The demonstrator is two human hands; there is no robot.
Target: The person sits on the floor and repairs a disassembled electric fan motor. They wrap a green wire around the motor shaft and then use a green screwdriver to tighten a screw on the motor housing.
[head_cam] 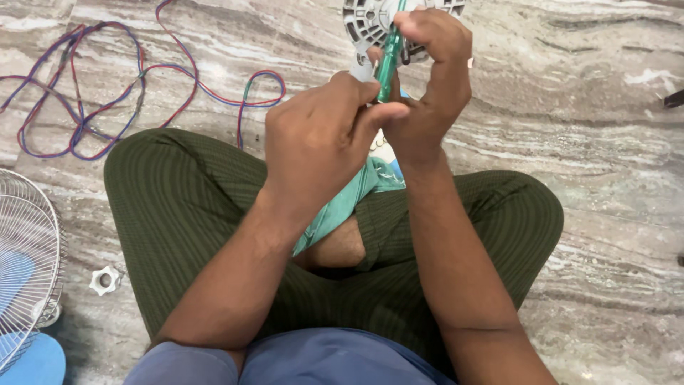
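Person seated cross-legged on the floor, two hands up in front. One green-handled screwdriver (388,60): right hand (431,78) wrapped around its handle, left hand (320,135) pinching the lower end between thumb and fingers. Tool stands against one grey vented motor housing (367,21), partly cut off at the top edge. One teal cloth (349,196) lies across the lap. One tangle of red, blue and purple wire (107,93) lies well apart to the left. One white plastic nut (105,279) beside one wire fan guard (25,264). Grey-veined marble floor (605,142) all around.
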